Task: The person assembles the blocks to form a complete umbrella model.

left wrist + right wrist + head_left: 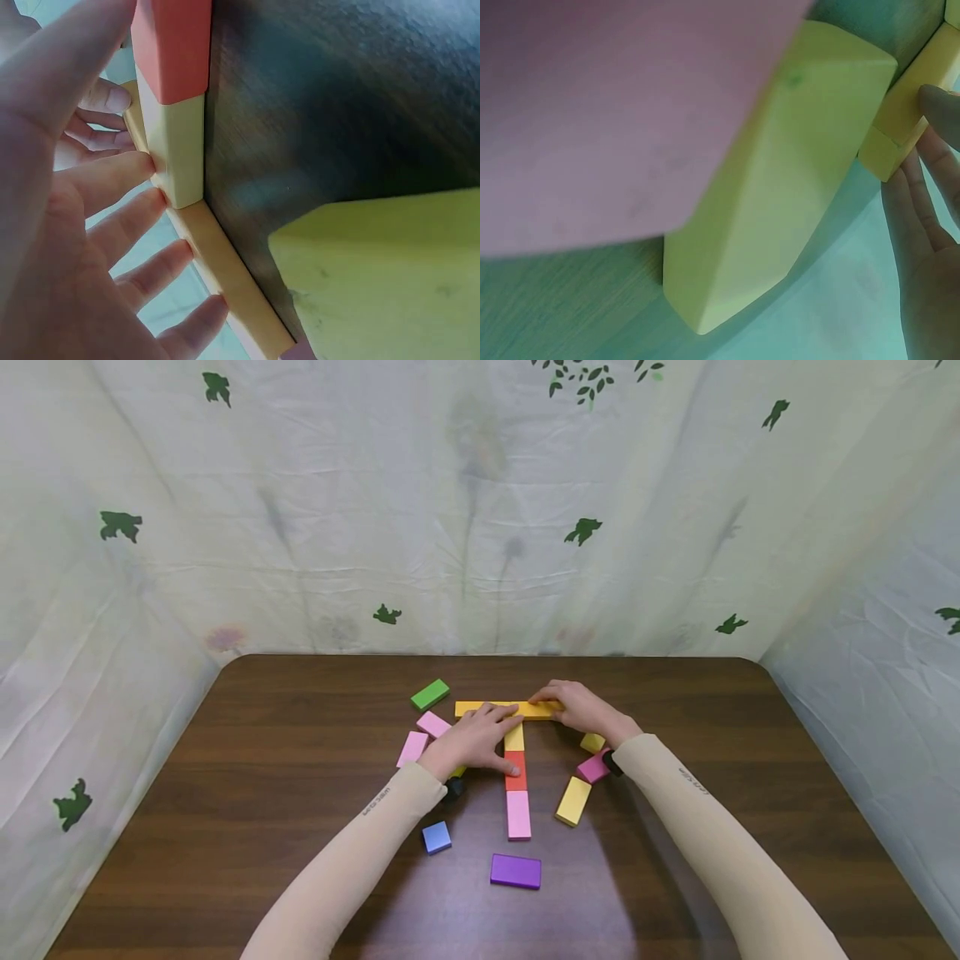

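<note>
Wooden blocks form a T: an orange row across the top, and a stem of a yellow block, a red block and a pink block. My left hand spreads over the junction, its fingertips along the row and its thumb at the red block. At the row's right end, my right hand pinches an orange block, with the thumb on the near side and fingers on the far side.
A green block, two pink blocks and a blue block lie left. A purple block lies nearest me. To the right are a yellow block and a magenta block. Curtains surround the table.
</note>
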Demonstrator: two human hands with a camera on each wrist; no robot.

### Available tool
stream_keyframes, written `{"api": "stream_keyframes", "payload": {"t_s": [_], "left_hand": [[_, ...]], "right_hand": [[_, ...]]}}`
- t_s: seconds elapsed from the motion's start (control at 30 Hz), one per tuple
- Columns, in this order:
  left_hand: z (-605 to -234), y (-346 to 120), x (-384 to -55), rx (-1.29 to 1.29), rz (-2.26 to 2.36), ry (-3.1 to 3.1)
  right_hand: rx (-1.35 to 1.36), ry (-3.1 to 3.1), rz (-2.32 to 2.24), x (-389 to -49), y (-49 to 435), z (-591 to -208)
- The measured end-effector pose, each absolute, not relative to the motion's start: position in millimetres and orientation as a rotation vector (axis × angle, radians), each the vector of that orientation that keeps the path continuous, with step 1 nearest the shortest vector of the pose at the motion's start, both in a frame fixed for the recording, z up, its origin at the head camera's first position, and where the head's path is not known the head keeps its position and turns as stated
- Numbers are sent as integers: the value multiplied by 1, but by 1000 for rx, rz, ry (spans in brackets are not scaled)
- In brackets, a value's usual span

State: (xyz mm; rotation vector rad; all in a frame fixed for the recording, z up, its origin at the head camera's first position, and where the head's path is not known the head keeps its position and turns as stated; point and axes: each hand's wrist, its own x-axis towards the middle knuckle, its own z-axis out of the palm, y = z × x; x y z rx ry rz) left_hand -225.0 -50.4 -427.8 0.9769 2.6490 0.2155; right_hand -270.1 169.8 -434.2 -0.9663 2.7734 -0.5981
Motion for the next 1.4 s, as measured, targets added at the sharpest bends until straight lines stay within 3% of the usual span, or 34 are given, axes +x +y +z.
{"api": "stream_keyframes", "payload": {"t_s": [0.53,1.4], "left_hand": [[-428,-50,-223,951,297,2639],[-431,-51,-223,944,345,2626]], "right_hand": [[-902,2765,-695,-267,188,-432],[-902,2746,-834,-234,242,-436]]}}
